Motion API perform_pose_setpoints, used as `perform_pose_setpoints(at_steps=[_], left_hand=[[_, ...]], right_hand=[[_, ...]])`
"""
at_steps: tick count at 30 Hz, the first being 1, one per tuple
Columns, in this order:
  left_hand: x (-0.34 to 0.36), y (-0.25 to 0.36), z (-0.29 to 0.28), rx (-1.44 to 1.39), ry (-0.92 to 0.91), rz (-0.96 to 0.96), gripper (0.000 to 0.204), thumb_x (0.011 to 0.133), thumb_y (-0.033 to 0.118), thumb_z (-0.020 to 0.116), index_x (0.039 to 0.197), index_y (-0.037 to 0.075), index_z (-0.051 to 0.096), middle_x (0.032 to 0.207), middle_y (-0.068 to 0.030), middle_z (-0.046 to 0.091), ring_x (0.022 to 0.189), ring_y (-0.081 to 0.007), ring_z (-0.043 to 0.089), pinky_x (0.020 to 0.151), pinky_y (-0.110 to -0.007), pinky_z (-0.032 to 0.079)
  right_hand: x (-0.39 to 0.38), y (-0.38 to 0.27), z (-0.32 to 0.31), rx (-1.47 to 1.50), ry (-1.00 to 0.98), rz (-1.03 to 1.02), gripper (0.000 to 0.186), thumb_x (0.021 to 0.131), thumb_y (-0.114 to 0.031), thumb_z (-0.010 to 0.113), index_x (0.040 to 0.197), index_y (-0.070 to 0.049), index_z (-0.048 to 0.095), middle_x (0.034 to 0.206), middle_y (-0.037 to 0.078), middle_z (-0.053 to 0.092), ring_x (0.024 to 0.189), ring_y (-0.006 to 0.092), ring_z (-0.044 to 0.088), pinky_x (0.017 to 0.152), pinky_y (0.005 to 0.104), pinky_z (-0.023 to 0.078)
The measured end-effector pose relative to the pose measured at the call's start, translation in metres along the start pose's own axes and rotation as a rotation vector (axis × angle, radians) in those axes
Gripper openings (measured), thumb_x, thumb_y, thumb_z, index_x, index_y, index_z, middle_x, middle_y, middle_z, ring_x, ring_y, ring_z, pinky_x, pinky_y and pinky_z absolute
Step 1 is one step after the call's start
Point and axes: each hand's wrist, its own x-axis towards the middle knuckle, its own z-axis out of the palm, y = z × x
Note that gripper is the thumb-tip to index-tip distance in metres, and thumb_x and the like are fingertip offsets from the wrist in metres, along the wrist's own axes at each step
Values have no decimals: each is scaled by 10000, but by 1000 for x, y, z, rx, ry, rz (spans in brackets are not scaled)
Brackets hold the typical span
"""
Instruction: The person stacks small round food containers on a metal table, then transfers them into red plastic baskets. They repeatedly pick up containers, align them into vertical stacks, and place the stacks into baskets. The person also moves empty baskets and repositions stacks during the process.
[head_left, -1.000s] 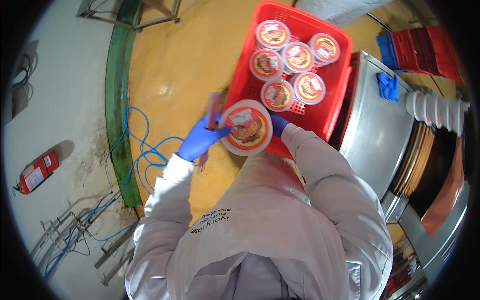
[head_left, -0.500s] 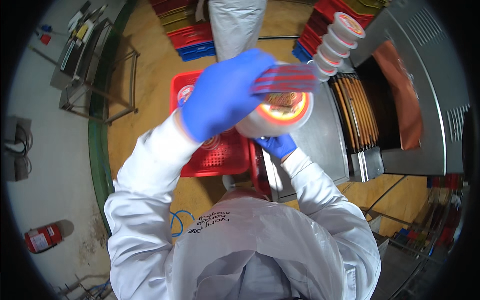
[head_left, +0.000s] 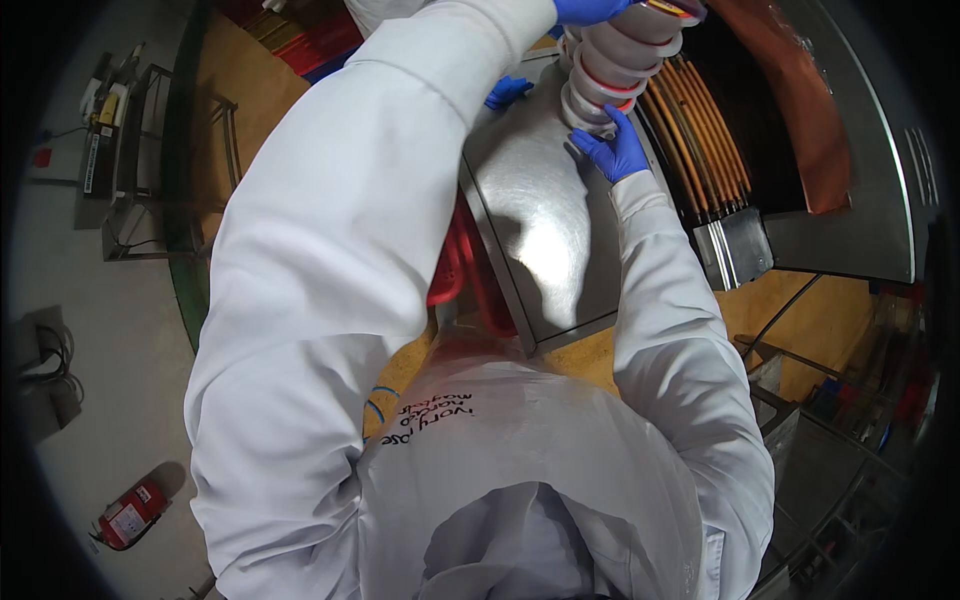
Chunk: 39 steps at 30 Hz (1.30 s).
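Observation:
My left hand, in a blue glove, is at the upper edge of the view beside the topmost plastic tub. It appears to grip this tub, though the edge cuts off part of its fingers. Below that tub is a leaning stack of white tubs with red-rimmed lids. My right hand, also gloved, is at the foot of the stack with thumb and fingers apart. Its fingertips touch or nearly touch the lowest tub.
The stack stands on a steel table. Another person's gloved hand is at the table's far left. Wooden-handled tools lie right of the stack, beside a steel machine. A red crate is left of the table, partly behind my sleeve.
The tub held between my hands has gone up and right to the stack with my left hand. My right hand has moved to the stack's foot. My view has shifted.

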Motion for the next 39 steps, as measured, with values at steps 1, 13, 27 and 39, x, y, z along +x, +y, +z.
perform_pose_setpoints(at_steps=[1,13,27,39], left_hand=[[-14,-14,2,-26,117,24,227,840,116,611,1049,29,629,1011,-194,663,897,-309,650,804,-364,503],[-614,-82,139,-1420,899,-1933,206,925,189,538,1124,138,534,872,2,625,442,-69,341,399,-212,281],[-658,-236,280,-1803,1009,-1494,234,896,398,538,956,172,523,596,19,430,414,-128,340,396,-257,314],[-619,-141,220,-1680,955,-1688,174,920,291,535,901,120,506,651,14,455,480,-69,374,445,-224,310]], right_hand=[[-32,15,24,72,132,27,636,835,-262,652,1314,-12,317,1328,231,349,1221,395,408,970,481,441],[95,498,-79,-364,-174,581,302,932,-234,501,1179,-64,540,1108,136,597,979,252,613,780,460,554],[-82,285,36,-129,-164,271,470,913,-35,536,1363,-55,400,1314,91,497,1178,159,504,1018,326,430],[4,107,2,328,-176,-62,440,931,-249,509,1287,5,453,1254,196,526,1157,334,517,1008,496,427]])
